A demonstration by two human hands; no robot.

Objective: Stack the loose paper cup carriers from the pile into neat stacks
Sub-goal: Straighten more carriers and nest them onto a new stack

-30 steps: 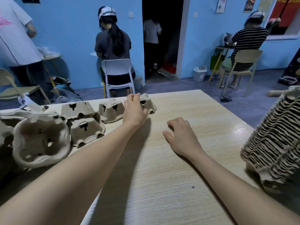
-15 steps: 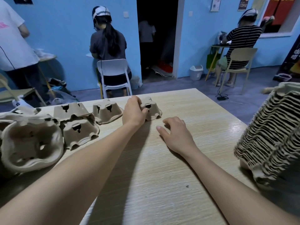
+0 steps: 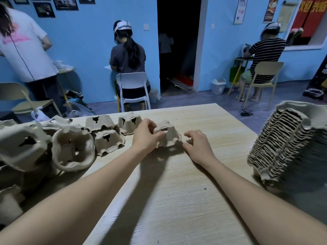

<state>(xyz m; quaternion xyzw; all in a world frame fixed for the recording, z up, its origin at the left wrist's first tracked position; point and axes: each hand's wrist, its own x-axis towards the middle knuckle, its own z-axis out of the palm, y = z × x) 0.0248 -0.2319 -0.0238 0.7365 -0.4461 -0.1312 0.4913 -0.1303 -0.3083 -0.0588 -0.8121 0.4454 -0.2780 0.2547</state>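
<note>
Since the earlier frames the small carrier has been drawn away from the far row and nearer to the person, and the right hand, which lay flat on the desk, has moved up to the carrier's right edge.

Now the left hand has its grip closed on the left side of this carrier, which sits upside down on the desk, between the two hands. The right hand's grip is apart, the fingers curled and resting on the desk just beside the carrier, not holding it; I think it waits there to steady or take the piece.

Loose carriers of the pile lie at the left, some upside down, one showing its hollow side. The neat stack stands at the right edge of the desk, well apart from the hands. Probably the carrier is pulled to the middle so that both hands can turn it and carry it to that stack. Many carriers remain, so the task seems far from finished.
</note>
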